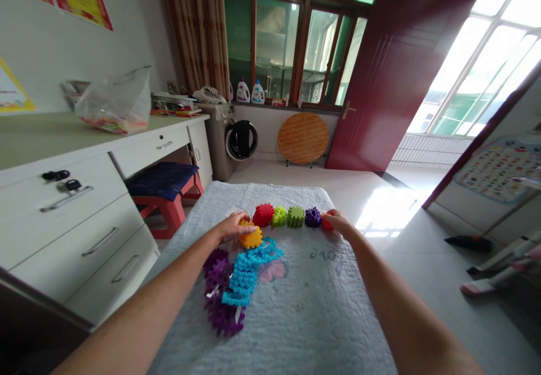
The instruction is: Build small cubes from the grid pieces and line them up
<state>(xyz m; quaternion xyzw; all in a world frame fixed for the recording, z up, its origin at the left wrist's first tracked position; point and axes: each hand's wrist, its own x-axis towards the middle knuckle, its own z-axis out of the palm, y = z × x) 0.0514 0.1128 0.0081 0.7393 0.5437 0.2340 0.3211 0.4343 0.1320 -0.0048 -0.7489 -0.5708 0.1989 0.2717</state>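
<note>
My left hand [234, 228] is closed around a yellow interlocking block [252, 240] with notched edges, at the left of the cloth-covered table. At the other end of a row of blocks, my right hand [337, 221] grips an orange block [326, 222], mostly hidden by the fingers. Between the hands stand a red block [264, 215], a yellow-green block [279, 216], a green block [296, 216] and a dark purple block [313, 217]. Nearer to me lie blue notched pieces [244, 278], beside purple notched pieces [223, 314] in a loose pile.
A pale cloth [313, 313] covers the table. A red stool [171, 211] with a dark cushion stands at left, by a white desk [97, 211]. Beyond are a washing machine [220, 138], a round wooden board [303, 137] and a dark red door [380, 76].
</note>
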